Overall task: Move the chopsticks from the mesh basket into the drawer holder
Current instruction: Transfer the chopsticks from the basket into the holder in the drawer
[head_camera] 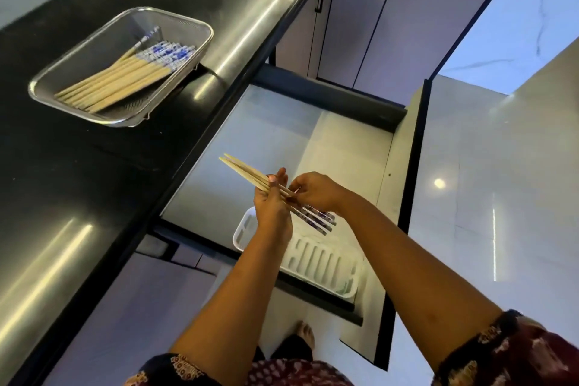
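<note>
The left hand grips a few chopsticks mid-shaft. The right hand pinches near their patterned ends, probably squaring them above the holder in the open drawer. Others lie in the basket on the worktop.

Overhead light streaked glare across the dark counter (the floor glinted too); edges bent, hands slightly blurred.

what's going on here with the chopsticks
A person holds a small bunch of chopsticks over the open drawer: the left hand grips it, the right hand pinches it. The white holder sits in the drawer right below. Many more chopsticks lie in the mesh basket on the counter.
</note>
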### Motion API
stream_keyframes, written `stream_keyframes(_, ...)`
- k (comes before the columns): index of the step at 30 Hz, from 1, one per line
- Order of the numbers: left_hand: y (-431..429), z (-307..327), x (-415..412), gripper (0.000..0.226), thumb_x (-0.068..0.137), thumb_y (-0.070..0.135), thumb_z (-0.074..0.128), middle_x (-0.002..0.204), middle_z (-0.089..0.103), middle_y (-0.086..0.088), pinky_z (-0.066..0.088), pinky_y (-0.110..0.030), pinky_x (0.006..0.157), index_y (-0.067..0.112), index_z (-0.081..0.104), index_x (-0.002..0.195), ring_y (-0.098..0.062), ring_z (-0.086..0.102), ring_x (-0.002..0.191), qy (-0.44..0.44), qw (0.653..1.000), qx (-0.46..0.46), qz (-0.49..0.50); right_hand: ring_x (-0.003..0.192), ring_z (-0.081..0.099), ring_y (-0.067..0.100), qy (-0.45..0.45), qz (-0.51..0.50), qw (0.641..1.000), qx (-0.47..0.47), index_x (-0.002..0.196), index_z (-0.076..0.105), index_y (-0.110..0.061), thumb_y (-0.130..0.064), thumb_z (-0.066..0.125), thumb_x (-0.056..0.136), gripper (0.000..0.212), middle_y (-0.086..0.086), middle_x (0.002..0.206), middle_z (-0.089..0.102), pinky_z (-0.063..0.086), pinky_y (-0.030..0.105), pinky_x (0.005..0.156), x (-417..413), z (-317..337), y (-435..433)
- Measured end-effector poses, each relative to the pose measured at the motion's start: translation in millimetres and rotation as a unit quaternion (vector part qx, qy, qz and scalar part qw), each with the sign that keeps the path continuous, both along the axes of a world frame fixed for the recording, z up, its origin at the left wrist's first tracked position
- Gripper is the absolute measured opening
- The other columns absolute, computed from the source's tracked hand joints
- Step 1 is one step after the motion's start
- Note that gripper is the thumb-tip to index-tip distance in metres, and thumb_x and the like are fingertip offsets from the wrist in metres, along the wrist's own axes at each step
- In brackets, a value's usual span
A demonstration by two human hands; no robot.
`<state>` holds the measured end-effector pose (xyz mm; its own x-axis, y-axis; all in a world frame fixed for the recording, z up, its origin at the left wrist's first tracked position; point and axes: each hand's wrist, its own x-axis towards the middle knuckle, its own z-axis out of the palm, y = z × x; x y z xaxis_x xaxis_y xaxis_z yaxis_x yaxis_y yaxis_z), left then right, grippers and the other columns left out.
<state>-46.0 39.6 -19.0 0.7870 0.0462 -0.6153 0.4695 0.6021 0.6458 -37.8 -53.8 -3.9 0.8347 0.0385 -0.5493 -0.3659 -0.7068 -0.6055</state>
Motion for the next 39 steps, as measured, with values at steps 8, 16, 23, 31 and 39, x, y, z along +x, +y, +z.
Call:
stream_keyframes(8, 11, -33, -16, 0.024, 0.103, 0.019, 0.036, 0.139, 0.053, -0.008, 0.051, -0.024, 0.069, 0.011, 0.044, 0.124, -0.022, 0.059, 0.114, 0.027, 0.999, -0.015, -0.041, 0.06, 0.054, 0.016, 0.058, 0.016, 0.995, 0.075, 0.074, 0.065, -0.014, -0.017, 0.059, 0.092, 0.02, 0.011, 0.071, 0.063, 0.044, 0.025, 0.06, -13, -38, 2)
stream_keyframes(16, 12, -52, -31, 0.02, 0.102, 0.026, 0.037, 0.088, 0.063, -0.001, 0.054, -0.034, 0.074, 0.019, 0.048, 0.087, -0.018, 0.062, 0.081, 0.068, 0.997, 0.001, -0.029, 0.068, 0.057, 0.015, 0.082, 0.027, 0.992, 0.093, 0.096, 0.07, -0.007, -0.023, 0.063, 0.091, 0.018, 0.01, 0.082, 0.064, 0.047, 0.024, 0.066, -30, -53, 7)
stream_keyframes(23, 16, -59, -43, 0.019, 0.101, 0.027, 0.041, 0.076, 0.057, 0.0, 0.048, -0.028, 0.066, 0.018, 0.051, 0.088, -0.013, 0.055, 0.069, 0.132, 0.99, 0.039, -0.026, 0.06, 0.051, 0.013, 0.094, 0.048, 0.994, 0.04, 0.081, 0.067, -0.015, -0.026, 0.066, 0.088, 0.013, 0.007, 0.074, 0.062, 0.042, 0.025, 0.064, -45, -70, 10)
stream_keyframes(31, 65, -53, -21, 0.013, 0.099, 0.024, 0.044, 0.098, 0.059, 0.001, 0.051, -0.016, 0.064, 0.017, 0.047, 0.11, -0.008, 0.059, 0.085, 0.042, 0.986, 0.159, 0.03, 0.084, 0.056, 0.017, 0.096, 0.042, 0.994, -0.032, 0.105, 0.07, -0.009, -0.022, 0.065, 0.089, 0.021, 0.011, 0.102, 0.068, 0.041, 0.026, 0.071, -79, -92, 12)
stream_keyframes(39, 97, -53, -9, 0.021, 0.095, 0.004, 0.048, 0.104, 0.067, -0.009, 0.048, -0.01, 0.072, 0.009, 0.064, 0.109, -0.014, 0.06, 0.09, -0.215, 0.8, 0.457, -0.323, 0.093, 0.061, 0.024, 0.135, 0.111, 0.976, -0.131, 0.11, 0.069, -0.01, -0.024, 0.063, 0.089, 0.026, 0.01, 0.106, 0.069, 0.042, 0.028, 0.073, -77, -97, 10)
